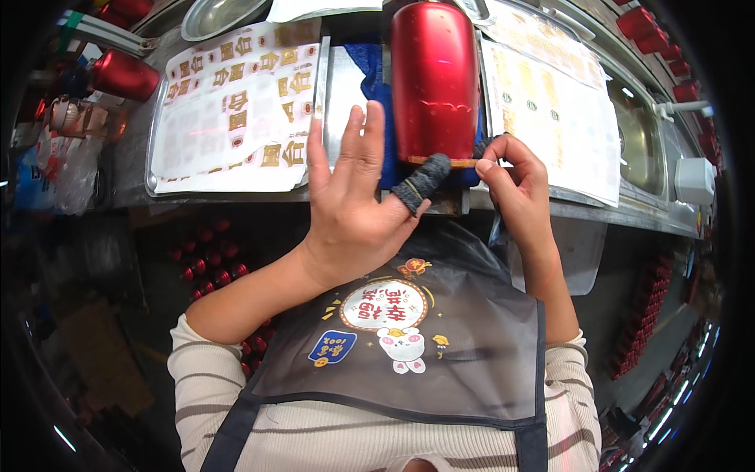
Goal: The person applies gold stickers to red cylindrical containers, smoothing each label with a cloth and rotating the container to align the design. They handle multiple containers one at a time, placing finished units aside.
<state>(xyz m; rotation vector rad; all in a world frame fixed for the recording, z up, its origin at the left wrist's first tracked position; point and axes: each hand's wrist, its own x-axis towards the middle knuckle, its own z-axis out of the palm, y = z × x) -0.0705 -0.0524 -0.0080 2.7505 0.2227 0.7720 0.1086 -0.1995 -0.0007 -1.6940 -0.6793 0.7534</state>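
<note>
A glossy red bottle (436,82) lies on a blue cloth (366,67), its near end toward me. Along that end runs a thin gold strip (464,164). My left hand (354,197) has its fingers spread upward. Its thumb, in a grey knitted finger sleeve (422,184), rests against the strip at the bottle's near edge. At the strip's right end, my right hand (515,185) pinches it between thumb and a finger. A dark finger sleeve shows partly behind that hand.
Sheets of gold decals (236,102) lie on a metal tray at left, and more decal sheets (543,118) at right. Beyond these are a sink (641,149), a metal bowl (224,17) and another red bottle (126,75). Several red bottles stand below the table.
</note>
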